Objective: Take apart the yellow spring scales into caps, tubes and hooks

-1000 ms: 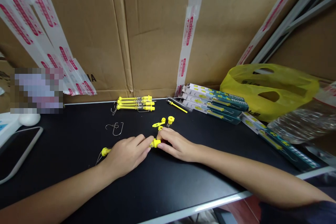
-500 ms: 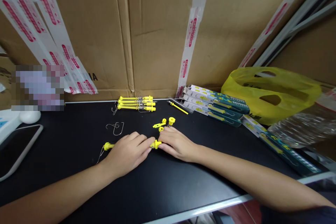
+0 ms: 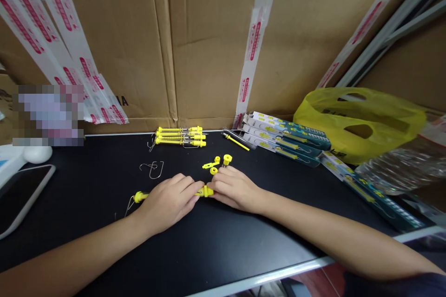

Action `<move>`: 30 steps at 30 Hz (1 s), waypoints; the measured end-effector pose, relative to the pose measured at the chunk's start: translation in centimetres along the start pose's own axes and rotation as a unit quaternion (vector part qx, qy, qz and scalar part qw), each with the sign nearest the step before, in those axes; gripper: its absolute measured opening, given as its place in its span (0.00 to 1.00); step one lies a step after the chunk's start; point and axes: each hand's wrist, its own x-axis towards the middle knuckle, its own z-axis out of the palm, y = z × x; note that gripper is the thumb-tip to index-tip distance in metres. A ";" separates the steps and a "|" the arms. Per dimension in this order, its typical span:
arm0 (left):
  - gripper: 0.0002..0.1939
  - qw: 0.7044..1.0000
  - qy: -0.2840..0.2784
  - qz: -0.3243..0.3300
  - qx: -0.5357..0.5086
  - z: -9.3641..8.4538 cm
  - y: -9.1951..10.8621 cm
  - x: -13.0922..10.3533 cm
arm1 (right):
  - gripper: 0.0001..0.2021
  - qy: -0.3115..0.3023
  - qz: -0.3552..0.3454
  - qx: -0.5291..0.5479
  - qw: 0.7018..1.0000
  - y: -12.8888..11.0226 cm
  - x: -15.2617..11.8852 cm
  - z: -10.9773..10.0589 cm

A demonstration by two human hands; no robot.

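Lying across the black table, a yellow tubular spring scale (image 3: 140, 196) with a wire hook at its left end is mostly hidden by my hands. My left hand (image 3: 172, 202) is wrapped round its tube. The fingers of my right hand (image 3: 237, 189) are closed on the yellow tip at its right end. Just beyond my right hand lie a yellow cap (image 3: 227, 159), a yellow ring (image 3: 213, 171) and a small flat yellow piece (image 3: 209, 165). Loose wire hooks (image 3: 156, 170) rest beyond my left hand.
Several spring scales (image 3: 181, 137) lie side by side at the table's back edge. To their right are a spring (image 3: 234, 135) and a thin yellow rod (image 3: 238, 143). Printed boxes (image 3: 285, 137), a yellow plastic bag (image 3: 383, 120) and a phone (image 3: 24, 197) stand or lie toward the sides.
The spring scale's hooked end has shifted slightly left, along with a small shift of the whole view. Both hands keep hold of the scale.
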 end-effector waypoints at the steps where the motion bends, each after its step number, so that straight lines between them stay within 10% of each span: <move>1: 0.13 1.000 -0.001 0.000 0.001 0.0 0.0 0.0 | 0.10 0.006 0.008 0.011 1.000 -0.1 0.0 -0.1; 30: 0.12 1.000 0.009 0.001 0.010 0.0 0.1 -0.1 | 0.13 -0.002 0.067 0.081 0.994 -0.5 0.1 -0.1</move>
